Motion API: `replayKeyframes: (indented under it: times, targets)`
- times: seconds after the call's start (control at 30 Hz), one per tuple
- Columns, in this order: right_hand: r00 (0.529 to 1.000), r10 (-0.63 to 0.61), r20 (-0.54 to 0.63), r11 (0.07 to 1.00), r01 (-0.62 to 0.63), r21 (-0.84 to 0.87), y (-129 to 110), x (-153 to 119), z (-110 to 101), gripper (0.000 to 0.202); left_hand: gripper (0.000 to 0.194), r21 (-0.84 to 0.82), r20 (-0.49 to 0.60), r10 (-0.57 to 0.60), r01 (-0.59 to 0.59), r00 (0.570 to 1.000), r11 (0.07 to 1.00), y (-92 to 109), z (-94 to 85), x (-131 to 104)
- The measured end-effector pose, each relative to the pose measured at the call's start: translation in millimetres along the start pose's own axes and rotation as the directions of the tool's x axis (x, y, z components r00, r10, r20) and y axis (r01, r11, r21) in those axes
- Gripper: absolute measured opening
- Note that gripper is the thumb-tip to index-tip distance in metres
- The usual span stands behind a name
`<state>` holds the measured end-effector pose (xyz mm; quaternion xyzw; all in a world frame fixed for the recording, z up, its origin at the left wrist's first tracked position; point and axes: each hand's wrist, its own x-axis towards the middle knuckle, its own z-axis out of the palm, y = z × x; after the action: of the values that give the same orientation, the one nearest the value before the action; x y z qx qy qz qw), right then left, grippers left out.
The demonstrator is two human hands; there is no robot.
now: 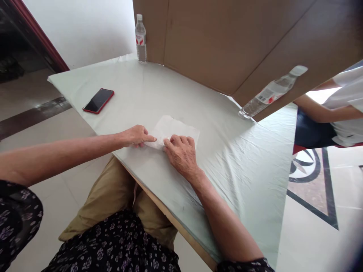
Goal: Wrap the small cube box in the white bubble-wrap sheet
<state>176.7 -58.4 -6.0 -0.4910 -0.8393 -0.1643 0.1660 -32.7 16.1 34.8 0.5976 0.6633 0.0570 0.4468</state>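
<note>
A thin white sheet, which looks like tissue paper (181,127), lies on the cloth-covered table (215,158) near its front edge. At the sheet's left corner, my left hand (137,136) is closed in a pinch on it, with the thumb on top and the fingers partly underneath. My right hand (181,153) rests on the near side of the sheet. Its fingers are bent and closed down against the paper, and the thumb is beside the index finger. The part of the sheet under my right palm is hidden.
A phone (99,101) in a red case lies to the left. Brown cardboard panels (198,41) stand across the back. One water bottle (141,39) stands upright at their left end; another bottle (269,94) is at the right. A person in a white shirt (347,94) sits beyond the panels.
</note>
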Motion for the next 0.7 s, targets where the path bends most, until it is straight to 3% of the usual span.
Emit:
replayKeyframes:
  times: [0.27,0.53,0.7]
  targets:
    - [1.000,-0.005,0.017,1.000,0.005,0.007,-1.1,0.9,-0.9,0.015,0.026,-0.143,0.021,-0.042,0.044,0.999,0.989,21.7,15.8,2.2]
    - [1.000,-0.006,-0.004,1.000,0.006,0.001,-2.8,0.7,-0.3,0.018,0.020,-0.132,-0.078,0.072,-0.082,0.994,0.988,28.5,28.6,3.6]
    - [1.000,0.006,0.014,0.999,-0.006,0.033,-4.0,1.0,-1.5,0.019,0.012,-0.377,0.024,0.006,0.004,1.000,0.926,32.5,30.7,2.9]
